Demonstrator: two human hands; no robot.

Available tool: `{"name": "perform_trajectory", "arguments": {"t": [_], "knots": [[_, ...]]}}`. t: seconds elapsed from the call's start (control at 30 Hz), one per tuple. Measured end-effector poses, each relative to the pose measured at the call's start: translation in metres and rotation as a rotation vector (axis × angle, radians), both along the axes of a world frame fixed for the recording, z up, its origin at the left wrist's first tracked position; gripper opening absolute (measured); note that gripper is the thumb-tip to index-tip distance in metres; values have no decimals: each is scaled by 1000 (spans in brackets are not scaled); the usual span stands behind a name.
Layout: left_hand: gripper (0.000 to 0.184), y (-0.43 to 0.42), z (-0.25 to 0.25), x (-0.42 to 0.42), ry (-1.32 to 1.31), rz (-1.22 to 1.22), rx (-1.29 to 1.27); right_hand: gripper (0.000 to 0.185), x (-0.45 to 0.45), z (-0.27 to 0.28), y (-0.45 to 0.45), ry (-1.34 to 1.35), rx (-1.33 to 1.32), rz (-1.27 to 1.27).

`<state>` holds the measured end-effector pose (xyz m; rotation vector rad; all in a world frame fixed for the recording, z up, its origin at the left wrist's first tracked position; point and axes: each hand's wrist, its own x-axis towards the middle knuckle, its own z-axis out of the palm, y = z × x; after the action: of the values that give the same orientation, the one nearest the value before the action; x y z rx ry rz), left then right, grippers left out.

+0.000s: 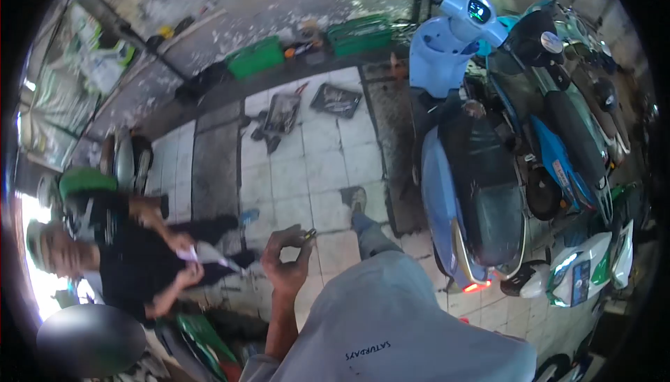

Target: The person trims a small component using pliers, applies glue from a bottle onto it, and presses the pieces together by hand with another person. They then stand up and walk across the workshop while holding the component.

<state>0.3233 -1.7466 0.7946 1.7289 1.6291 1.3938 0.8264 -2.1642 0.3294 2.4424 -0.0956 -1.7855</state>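
Observation:
My left hand [285,262] is raised over the tiled floor, left of my grey shirt [412,312]. Thumb and index finger pinch a small dark piece with a yellow part [310,234], too small to identify. The fingers form a ring around an open gap. My right hand does not show. To the right stands a light blue scooter [447,40], its display lit and its red tail light [477,286] glowing. My shoe [357,200] rests on the tiles between the hand and the scooter.
At left, a person in a black shirt [122,242] holds a whitish sheet-like thing [202,253]. Two dark trays [336,100] with parts lie on the tiles [286,165]. Green crates [255,57] line the back wall. More motorbikes [579,270] crowd the right side.

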Motion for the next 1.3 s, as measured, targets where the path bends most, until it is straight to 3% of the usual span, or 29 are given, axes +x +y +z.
{"name": "perform_trajectory", "arguments": {"t": [0.1,0.2,0.27,0.37,0.4,0.43,0.47,0.57,0.63,0.73,0.83,0.9,0.97,1.07,1.2,1.27,1.3], "knots": [[34,106,-7,-10,50,-30,56,27,-62,2,165,13,151,53],[30,203,13,-5,-65,-4,11,28,-112,-7,348,-18,376,329],[28,260,21,-15,100,-61,145,29,-131,-8,474,-148,561,551],[27,339,32,-13,-38,6,25,30,-130,42,687,-503,920,706],[26,366,35,-14,-24,20,17,40,-123,114,777,-410,821,1442],[26,394,34,-18,-26,16,22,45,-118,145,839,-244,1207,544],[26,420,30,-23,-35,18,29,53,-133,223,886,-298,1361,277],[26,501,17,-35,-62,40,42,57,-116,271,1006,-294,1451,308],[29,554,-3,-54,-83,73,38,56,-113,281,1057,-481,1429,360],[31,644,-19,-83,-110,79,34,51,-105,218,1092,-417,1366,351],[30,734,-13,-109,-94,74,20,51,-116,110,1058,-386,916,600],[29,797,7,-112,-135,90,-117,51,-141,77,1022,-253,666,518],[26,851,14,-122,-107,56,-78,51,-167,76,1000,-126,503,256],[28,937,14,-133,-10,-39,133,51,-202,72,989,-49,341,65],[25,1022,27,-117,73,-85,117,51,-233,61,1027,-1,239,27],[21,1059,30,-106,-12,-85,50,52,-235,48,1074,12,227,81],[19,1082,22,-104,-8,-114,151,52,-233,38,1105,12,229,135]]}}
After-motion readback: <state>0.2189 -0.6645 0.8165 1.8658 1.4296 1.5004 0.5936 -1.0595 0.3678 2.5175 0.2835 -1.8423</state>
